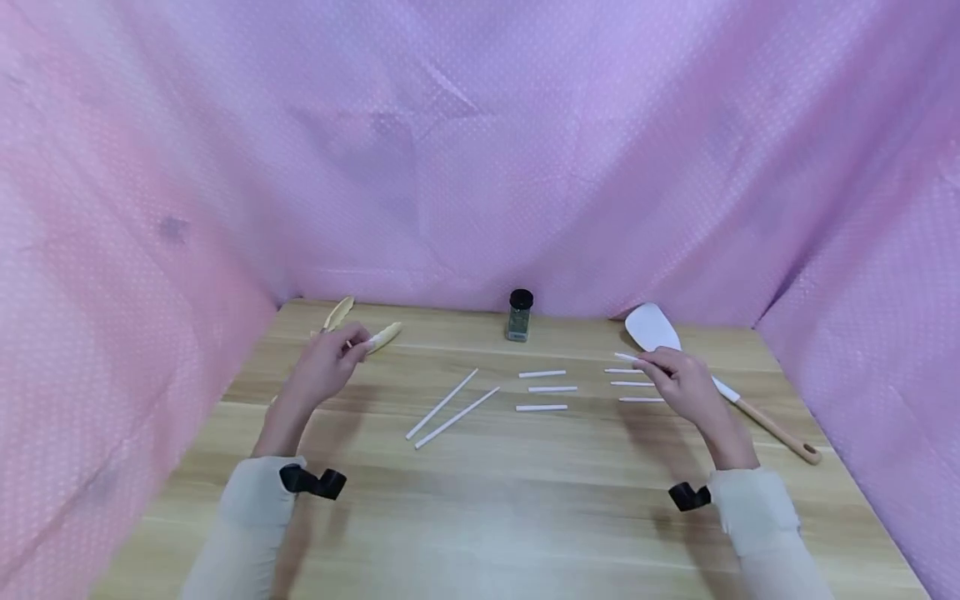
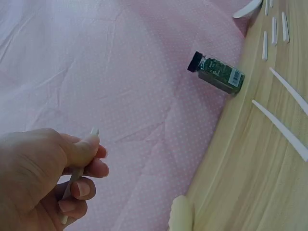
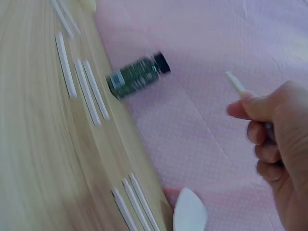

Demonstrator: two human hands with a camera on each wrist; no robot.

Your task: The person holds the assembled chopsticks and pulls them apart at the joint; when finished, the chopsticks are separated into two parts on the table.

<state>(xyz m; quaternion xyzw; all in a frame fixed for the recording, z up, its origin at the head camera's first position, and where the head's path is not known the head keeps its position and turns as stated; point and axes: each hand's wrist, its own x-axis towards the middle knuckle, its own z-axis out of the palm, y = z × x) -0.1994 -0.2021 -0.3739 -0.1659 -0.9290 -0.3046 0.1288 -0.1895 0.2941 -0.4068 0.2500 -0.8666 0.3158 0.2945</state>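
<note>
My left hand (image 1: 327, 364), above the table's left side near two pale yellow pieces (image 1: 386, 336), has its fingers curled round a thin white stick (image 2: 95, 130); the stick's ends poke out at thumb and lower fingers in the left wrist view. On the right, my right hand (image 1: 684, 385) pinches a white stick (image 3: 236, 83) between thumb and forefinger, its tip pointing outward. Below that hand lie several short white sticks (image 1: 632, 384). More short sticks (image 1: 552, 389) lie mid-table, and two longer sticks (image 1: 457, 418) slant to their left.
A black-capped jar of green flakes (image 1: 519, 317) stands at the back of the wooden table (image 1: 480, 517). A white spatula (image 1: 652, 327) with a wooden handle lies at the right, partly behind my right hand. Pink dotted sheeting (image 1: 465, 167) hangs round the back and sides.
</note>
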